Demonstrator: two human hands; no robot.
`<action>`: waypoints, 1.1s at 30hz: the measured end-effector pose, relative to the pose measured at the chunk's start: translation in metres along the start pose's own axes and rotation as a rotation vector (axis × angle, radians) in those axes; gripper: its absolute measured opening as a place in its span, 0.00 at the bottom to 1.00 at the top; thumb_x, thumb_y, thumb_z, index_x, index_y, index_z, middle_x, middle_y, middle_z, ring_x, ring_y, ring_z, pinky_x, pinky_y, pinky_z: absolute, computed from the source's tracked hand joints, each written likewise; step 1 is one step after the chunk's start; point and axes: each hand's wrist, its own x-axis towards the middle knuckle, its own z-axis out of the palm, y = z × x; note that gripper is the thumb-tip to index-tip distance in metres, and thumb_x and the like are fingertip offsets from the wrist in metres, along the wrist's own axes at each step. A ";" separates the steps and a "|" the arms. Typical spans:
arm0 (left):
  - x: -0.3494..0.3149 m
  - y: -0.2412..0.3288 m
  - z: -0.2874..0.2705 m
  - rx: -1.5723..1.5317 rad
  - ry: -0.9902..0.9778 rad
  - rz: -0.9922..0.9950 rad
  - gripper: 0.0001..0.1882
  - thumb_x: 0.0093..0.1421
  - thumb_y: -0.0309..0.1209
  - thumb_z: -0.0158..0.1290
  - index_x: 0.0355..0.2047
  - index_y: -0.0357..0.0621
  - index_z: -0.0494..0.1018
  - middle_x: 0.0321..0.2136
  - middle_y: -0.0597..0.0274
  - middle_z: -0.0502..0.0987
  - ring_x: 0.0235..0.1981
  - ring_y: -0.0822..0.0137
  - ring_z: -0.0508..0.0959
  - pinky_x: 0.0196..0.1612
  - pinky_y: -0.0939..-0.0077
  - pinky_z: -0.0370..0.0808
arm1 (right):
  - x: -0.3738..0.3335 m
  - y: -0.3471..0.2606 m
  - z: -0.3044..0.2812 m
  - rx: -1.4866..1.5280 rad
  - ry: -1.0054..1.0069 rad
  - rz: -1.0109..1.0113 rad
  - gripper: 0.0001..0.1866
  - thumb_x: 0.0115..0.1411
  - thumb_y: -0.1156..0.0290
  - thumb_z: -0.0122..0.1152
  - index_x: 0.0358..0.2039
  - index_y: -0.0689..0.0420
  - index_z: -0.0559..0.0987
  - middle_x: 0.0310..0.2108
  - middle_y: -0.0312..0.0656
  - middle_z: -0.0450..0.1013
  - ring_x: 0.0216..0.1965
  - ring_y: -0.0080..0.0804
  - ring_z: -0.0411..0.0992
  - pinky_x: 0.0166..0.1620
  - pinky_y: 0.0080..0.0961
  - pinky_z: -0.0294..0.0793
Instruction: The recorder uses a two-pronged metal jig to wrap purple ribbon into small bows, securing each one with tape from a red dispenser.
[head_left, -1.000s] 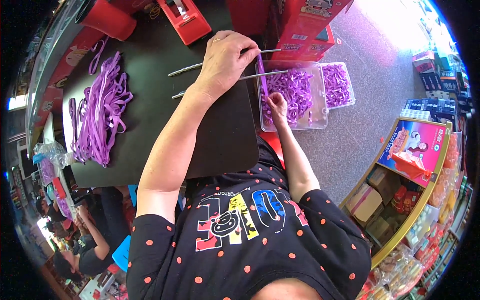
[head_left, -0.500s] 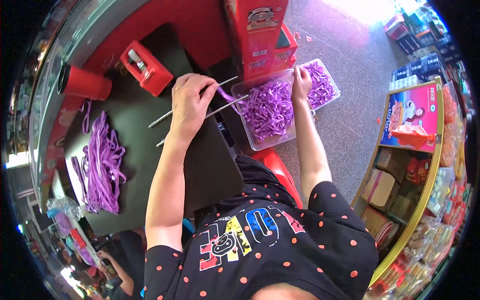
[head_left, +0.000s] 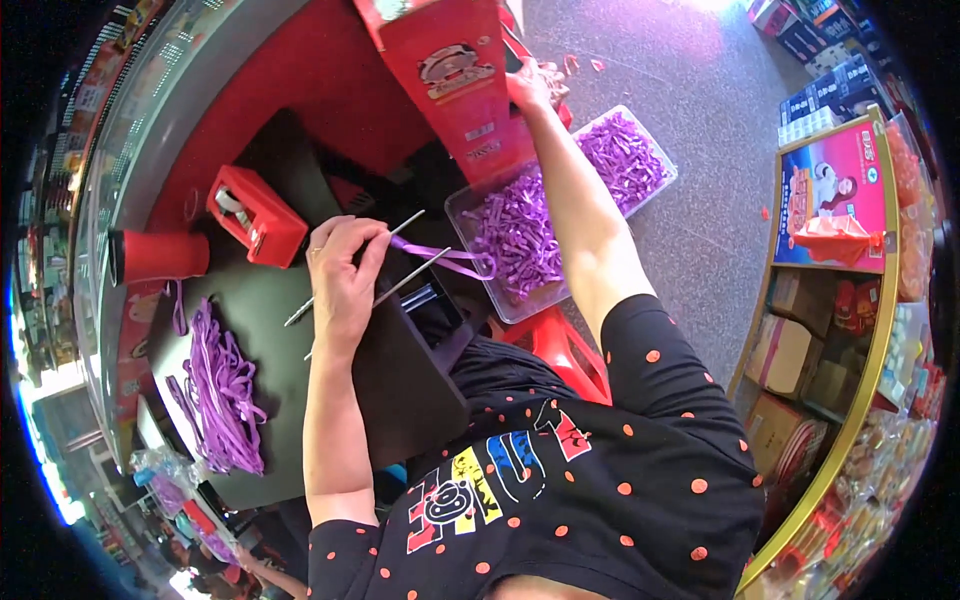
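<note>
My left hand (head_left: 345,268) is above the dark table, thumb and forefinger pinched on a purple ribbon (head_left: 448,263). The ribbon loops from those fingertips to the clear plastic tub (head_left: 512,313). Two thin metal rods, an upper rod (head_left: 405,224) and a lower rod (head_left: 425,267), pass beneath the hand and jut past the table edge. My right hand (head_left: 535,84) reaches over the tub to the far side of a tall red box (head_left: 462,120). Its fingers are curled, and what they hold is hidden. Short purple ribbon pieces (head_left: 515,235) fill the tub.
A bundle of purple ribbon (head_left: 218,390) lies on the table (head_left: 400,370) at left. Behind it stand a red tape dispenser (head_left: 262,222) and a red cylinder (head_left: 160,256). A red stool (head_left: 565,355) is below the tub. A gold-edged display case (head_left: 880,330) stands at right.
My right hand has left the tub and moved far and left to the tall red box. My left hand still pinches the ribbon. The whole view has shifted.
</note>
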 end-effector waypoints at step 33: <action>0.008 0.006 0.004 -0.025 -0.056 -0.025 0.03 0.54 0.26 0.57 0.29 0.41 0.75 0.33 0.65 0.78 0.40 0.64 0.71 0.47 0.71 0.66 | 0.019 0.024 0.020 0.181 0.191 -0.060 0.22 0.63 0.51 0.39 0.41 0.47 0.80 0.47 0.42 0.69 0.50 0.43 0.64 0.51 0.44 0.61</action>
